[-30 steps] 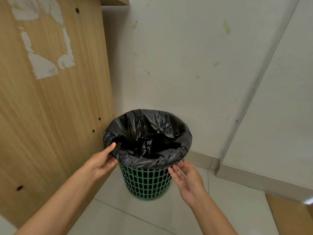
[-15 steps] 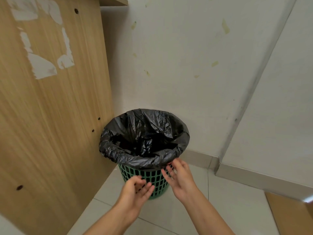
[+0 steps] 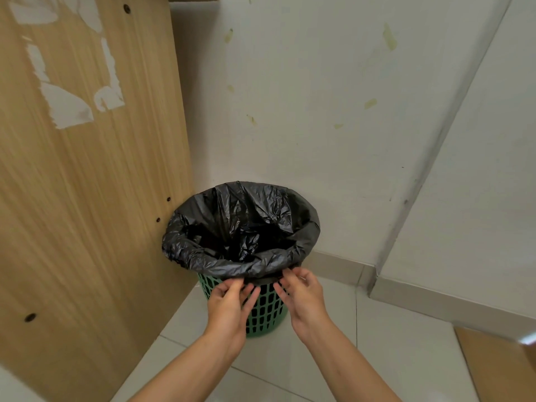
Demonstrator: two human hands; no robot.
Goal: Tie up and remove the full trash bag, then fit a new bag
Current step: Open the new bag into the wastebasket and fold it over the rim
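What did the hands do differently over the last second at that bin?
The left hand let go of the far-left rim of the black bag and came round to the near edge, beside the right hand. Both now finger the bag's folded hem at the front. The green basket stayed put, bag still fitted over it.

Room corner: white painted wall [image 3: 304, 111] dotted with yellowish tape remnants, meeting a second white wall [image 3: 478, 184] at a scuffed grey corner seam. Left side is a tall wood-grain panel [image 3: 87, 198] with small dark screw holes and torn white sticker residue [image 3: 68, 108] near the top. Floor [image 3: 391, 358] is pale glossy tile with thin grout lines, light baseboard [image 3: 342, 266] along both walls, tan wood-coloured patch [image 3: 499, 369] at lower right, lighting even and soft.
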